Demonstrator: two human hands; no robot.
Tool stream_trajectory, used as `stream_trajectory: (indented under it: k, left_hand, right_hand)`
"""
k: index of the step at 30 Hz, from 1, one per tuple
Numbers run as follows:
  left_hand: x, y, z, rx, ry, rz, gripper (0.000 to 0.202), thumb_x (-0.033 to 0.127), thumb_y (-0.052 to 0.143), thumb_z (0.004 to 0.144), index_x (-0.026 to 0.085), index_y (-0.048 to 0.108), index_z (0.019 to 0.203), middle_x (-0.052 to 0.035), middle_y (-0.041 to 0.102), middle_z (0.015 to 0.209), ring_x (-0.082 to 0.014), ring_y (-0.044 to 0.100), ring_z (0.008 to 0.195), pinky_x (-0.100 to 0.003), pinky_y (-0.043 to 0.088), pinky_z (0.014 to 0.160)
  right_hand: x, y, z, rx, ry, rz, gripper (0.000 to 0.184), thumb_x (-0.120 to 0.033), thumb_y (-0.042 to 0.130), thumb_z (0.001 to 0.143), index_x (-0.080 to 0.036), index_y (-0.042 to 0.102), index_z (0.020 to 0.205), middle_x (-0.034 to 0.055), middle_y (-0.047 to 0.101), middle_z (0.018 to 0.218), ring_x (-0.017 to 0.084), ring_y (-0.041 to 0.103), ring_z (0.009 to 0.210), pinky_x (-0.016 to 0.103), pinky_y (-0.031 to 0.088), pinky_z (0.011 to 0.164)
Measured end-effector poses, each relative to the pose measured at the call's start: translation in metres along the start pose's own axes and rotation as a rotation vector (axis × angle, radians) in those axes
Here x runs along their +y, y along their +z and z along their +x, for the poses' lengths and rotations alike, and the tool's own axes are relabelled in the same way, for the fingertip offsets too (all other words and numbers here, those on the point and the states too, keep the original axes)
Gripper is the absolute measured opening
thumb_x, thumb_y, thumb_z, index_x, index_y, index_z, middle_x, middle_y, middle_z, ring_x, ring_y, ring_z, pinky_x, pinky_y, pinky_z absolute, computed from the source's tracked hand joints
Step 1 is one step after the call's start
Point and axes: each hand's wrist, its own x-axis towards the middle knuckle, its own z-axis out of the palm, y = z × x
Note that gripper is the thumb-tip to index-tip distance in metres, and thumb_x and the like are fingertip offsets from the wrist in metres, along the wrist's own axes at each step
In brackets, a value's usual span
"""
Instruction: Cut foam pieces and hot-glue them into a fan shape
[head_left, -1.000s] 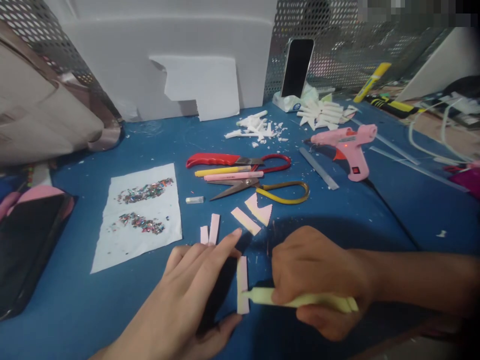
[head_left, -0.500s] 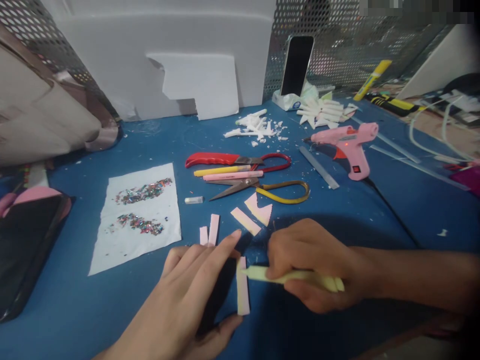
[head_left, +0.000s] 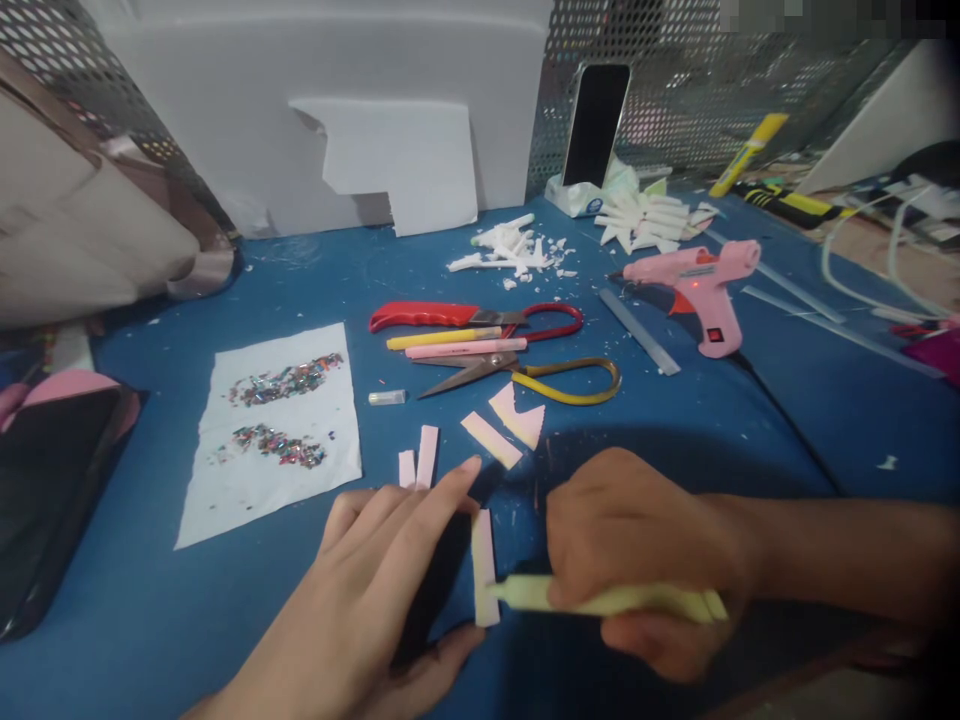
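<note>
A small pink and yellow paper strip [head_left: 484, 565] lies on the blue tabletop. My left hand [head_left: 375, 590] steadies it, with a finger at its far end and the thumb at its near end. Wrapped round a pale yellow-green marker [head_left: 529, 592], my right hand [head_left: 637, 550] holds the tip against the lower part of the strip. More pink pieces lie close by: a strip [head_left: 491, 441], a zigzag-cut piece [head_left: 517, 415], and two narrow strips [head_left: 427, 455] partly behind my left hand.
Beyond the hands are scissors [head_left: 566, 382], a red-handled cutting tool [head_left: 424, 315], a yellow pen [head_left: 442, 338] and a pink pen [head_left: 465, 348]. A pink glue gun [head_left: 705, 285] stands at right, its cord trailing. White paper with glitter [head_left: 274, 495] and a dark phone [head_left: 64, 500] lie left.
My right hand has moved the marker tip down the strip, from near its far end to near its near end. The left hand stays in place.
</note>
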Motion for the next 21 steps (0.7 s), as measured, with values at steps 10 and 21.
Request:
stream_trajectory:
  k: [10, 21]
  left_hand:
    - [-0.0015, -0.0003, -0.0008, 0.012, 0.005, 0.043, 0.069, 0.023, 0.053, 0.089, 0.023, 0.016, 0.148, -0.0052, 0.061, 0.121, -0.0210, 0.055, 0.103, -0.035, 0.042, 0.089]
    - [-0.0026, -0.0015, -0.0014, 0.007, -0.024, 0.026, 0.072, 0.028, 0.059, 0.089, 0.026, 0.018, 0.148, -0.0045, 0.061, 0.119, -0.0206, 0.056, 0.101, -0.034, 0.045, 0.088]
  right_hand:
    - [-0.0010, 0.0009, 0.0016, -0.018, 0.004, -0.016, 0.026, -0.037, 0.038, 0.094, -0.019, 0.052, 0.082, -0.0010, 0.059, 0.060, 0.011, 0.057, 0.053, 0.023, 0.041, 0.051]
    - [-0.0002, -0.0001, -0.0002, -0.023, 0.020, 0.034, 0.031, -0.041, 0.039, 0.095, -0.018, 0.054, 0.081, -0.0017, 0.059, 0.061, 0.010, 0.055, 0.053, 0.023, 0.040, 0.050]
